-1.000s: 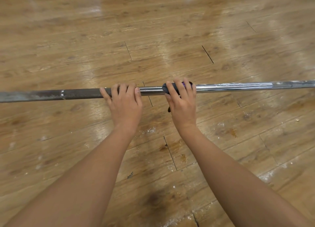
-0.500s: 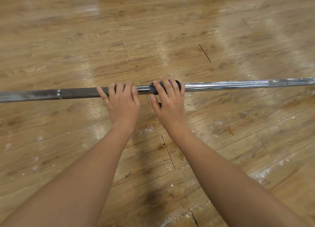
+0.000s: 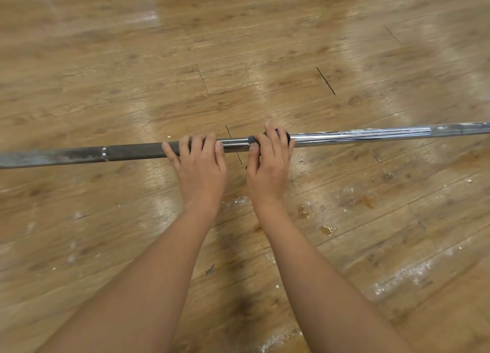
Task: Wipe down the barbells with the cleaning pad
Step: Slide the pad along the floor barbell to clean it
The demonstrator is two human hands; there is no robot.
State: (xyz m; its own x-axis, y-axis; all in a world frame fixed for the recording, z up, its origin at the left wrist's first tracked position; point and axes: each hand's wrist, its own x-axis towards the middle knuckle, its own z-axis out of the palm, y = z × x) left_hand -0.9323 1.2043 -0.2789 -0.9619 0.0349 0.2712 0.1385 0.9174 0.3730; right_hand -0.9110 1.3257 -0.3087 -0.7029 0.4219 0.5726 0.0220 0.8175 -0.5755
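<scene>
A long steel barbell (image 3: pixel 358 136) runs across the view above a wooden floor. Its right stretch is shiny; its left stretch (image 3: pixel 66 155) is dull and streaked. My left hand (image 3: pixel 200 164) grips the dark knurled section, fingers curled over the bar. Just to its right, my right hand (image 3: pixel 267 164) wraps a dark cleaning pad (image 3: pixel 285 136) around the bar. Only the pad's edges show between and beyond my fingers. A short bare shiny piece of bar separates the two hands.
The wooden plank floor (image 3: pixel 238 60) lies under the bar. White dust and brownish stains (image 3: pixel 327 230) mark the boards near my forearms and to the right.
My right hand with the pad slid left along the bar toward my left hand, then stayed close to it. My left hand kept its grip.
</scene>
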